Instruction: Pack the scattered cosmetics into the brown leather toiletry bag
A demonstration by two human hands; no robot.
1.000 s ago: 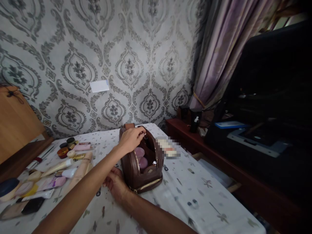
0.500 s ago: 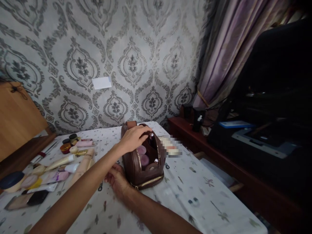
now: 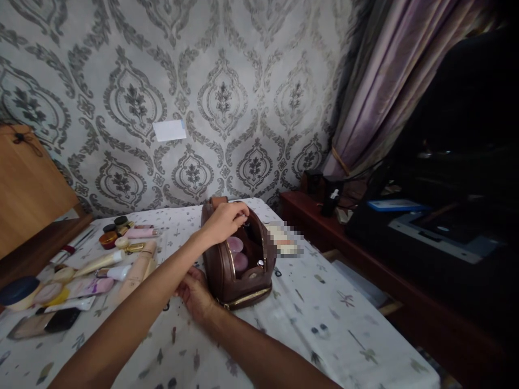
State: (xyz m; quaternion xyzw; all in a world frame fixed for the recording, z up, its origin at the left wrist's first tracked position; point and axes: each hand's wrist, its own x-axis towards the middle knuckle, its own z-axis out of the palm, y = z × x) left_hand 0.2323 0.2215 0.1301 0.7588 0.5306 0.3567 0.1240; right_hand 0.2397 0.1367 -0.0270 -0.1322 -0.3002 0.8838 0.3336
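Note:
A brown leather cosmetic bag [image 3: 243, 292] stands unzipped on the table. Two pinkish round sponge-like things [image 3: 239, 254] and a small item with a shiny end [image 3: 260, 263] show inside it. My left hand [image 3: 225, 221] reaches across the bag's top, its fingertips pinched together at the opening; whatever is between them is mostly hidden. Low beside the bag's left side is my right hand [image 3: 197, 294], its fingers curled in. My left forearm partly covers it, so its grip cannot be made out.
Several cosmetics lie at left, among them a foundation bottle [image 3: 44, 324], a dark-lidded jar [image 3: 20, 292] and a pink tube [image 3: 141, 232]. A blurred flat item [image 3: 286, 240] lies right of the bag. A dark red cabinet [image 3: 308, 216] borders the patterned tablecloth [image 3: 324, 351].
My left fingers have closed together at the bag's opening, where a shiny round end showed before and is now out of sight. My right hand stays by the bag's side.

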